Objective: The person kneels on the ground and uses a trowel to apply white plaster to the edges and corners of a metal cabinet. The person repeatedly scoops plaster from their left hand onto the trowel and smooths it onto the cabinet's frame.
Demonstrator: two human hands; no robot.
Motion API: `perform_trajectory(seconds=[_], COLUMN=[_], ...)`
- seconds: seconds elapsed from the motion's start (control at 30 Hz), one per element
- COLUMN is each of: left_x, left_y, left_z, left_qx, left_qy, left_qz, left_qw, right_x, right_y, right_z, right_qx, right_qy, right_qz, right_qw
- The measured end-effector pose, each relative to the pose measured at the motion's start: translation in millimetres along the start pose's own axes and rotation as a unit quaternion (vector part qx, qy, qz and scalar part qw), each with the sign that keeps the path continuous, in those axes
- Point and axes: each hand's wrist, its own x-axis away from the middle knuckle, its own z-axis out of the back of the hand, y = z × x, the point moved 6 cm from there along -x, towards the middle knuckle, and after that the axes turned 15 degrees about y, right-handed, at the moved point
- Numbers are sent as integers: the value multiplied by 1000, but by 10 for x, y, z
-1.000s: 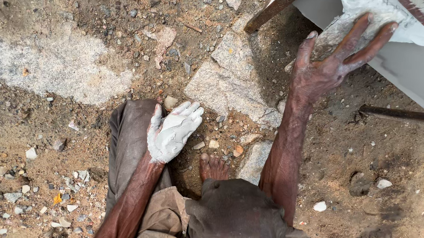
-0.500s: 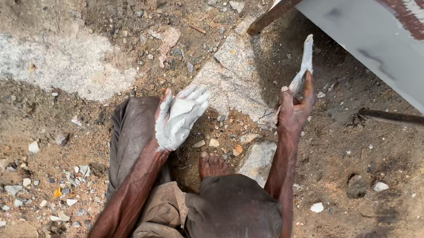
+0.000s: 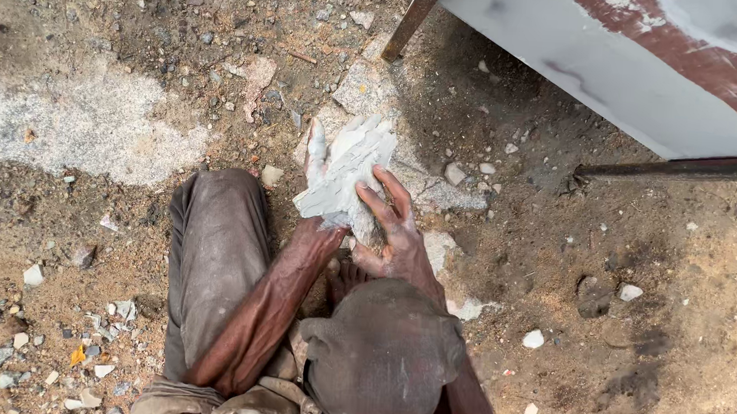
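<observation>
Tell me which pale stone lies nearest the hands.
The small pale stone just left of the left hand, beside the knee; the other loose stones lie farther out across the dirt.
</observation>
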Motion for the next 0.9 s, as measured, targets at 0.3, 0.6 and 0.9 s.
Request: perform_trajectory(seconds=[0.3,0.6,0.9], left_x=[144,230,397], left_y=[245,658,851], left_z=[-642,6,593], left_qx=[-100,-182,-111], left_qy=[-107,20,112], left_qz=[1,-4,-14], left_qw=[989,983,987], right_x=[46,-924,-1706], right_y=[626,767,804], right_z=[159,789,1012], right_qx=[114,249,335], right_qy=[4,340,433], right_qz=[-224,2,153], right_qw=[968,907,823])
